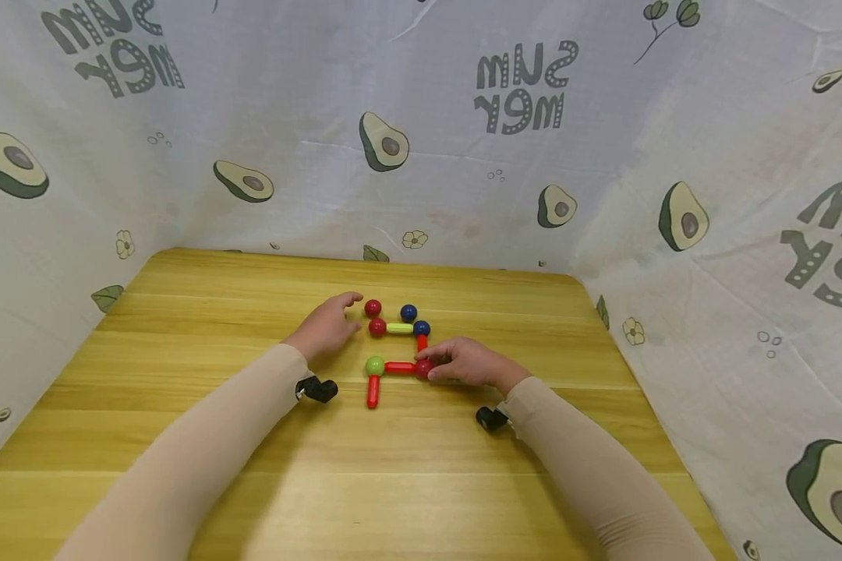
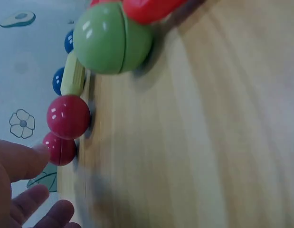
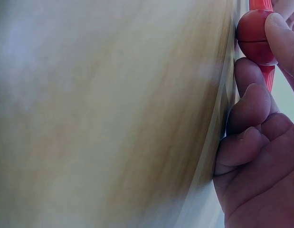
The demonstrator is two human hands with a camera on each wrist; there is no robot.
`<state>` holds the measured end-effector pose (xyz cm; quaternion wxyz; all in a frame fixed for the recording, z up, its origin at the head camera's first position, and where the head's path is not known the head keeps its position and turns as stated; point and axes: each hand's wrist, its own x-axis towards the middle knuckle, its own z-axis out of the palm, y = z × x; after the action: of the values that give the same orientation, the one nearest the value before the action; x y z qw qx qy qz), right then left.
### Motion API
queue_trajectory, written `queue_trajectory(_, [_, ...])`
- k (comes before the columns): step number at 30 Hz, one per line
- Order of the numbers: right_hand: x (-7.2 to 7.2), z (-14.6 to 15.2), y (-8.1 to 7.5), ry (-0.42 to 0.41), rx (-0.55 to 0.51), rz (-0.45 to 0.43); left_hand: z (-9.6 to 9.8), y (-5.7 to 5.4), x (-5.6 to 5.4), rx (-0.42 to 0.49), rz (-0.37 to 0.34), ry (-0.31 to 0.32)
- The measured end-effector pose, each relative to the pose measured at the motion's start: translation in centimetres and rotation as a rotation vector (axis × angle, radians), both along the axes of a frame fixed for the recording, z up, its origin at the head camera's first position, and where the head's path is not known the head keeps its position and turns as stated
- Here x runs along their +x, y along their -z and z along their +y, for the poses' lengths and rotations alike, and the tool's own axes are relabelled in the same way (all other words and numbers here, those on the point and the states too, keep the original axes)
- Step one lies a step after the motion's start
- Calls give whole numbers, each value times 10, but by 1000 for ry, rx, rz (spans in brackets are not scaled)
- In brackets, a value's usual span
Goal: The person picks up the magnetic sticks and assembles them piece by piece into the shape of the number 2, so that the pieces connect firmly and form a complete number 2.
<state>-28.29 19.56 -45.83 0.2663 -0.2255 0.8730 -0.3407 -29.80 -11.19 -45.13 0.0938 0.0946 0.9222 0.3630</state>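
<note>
My right hand [image 1: 470, 362] pinches a red ball [image 3: 255, 42] between thumb and fingers, low over the table. Red rods [image 1: 400, 368] run from this ball to a green ball [image 1: 375, 366] and back toward a blue ball [image 1: 422, 329]. Another red rod [image 1: 373, 392] points from the green ball toward me. A yellow-green rod [image 1: 399, 328] lies between that blue ball and a second red ball [image 1: 377, 327]. With fingers spread and holding nothing, my left hand [image 1: 326, 331] hovers left of the second red ball and a farther red ball [image 1: 373, 308].
Behind the yellow-green rod lies another blue ball [image 1: 408, 313]. The wooden table [image 1: 365, 483] is bordered at the back and sides by a white cloth [image 1: 295, 101] printed with avocados. Small black devices [image 1: 317, 389] sit at both wrists.
</note>
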Motion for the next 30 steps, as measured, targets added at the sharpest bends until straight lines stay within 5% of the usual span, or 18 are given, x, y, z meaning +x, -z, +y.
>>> queue_trajectory(14, [-1,-3,1,4,19,-14,12,7,-23,-45,-8,87])
queue_trajectory(30, [-2,-1,-1,18,10,-36,20,4,-24,-116,19,54])
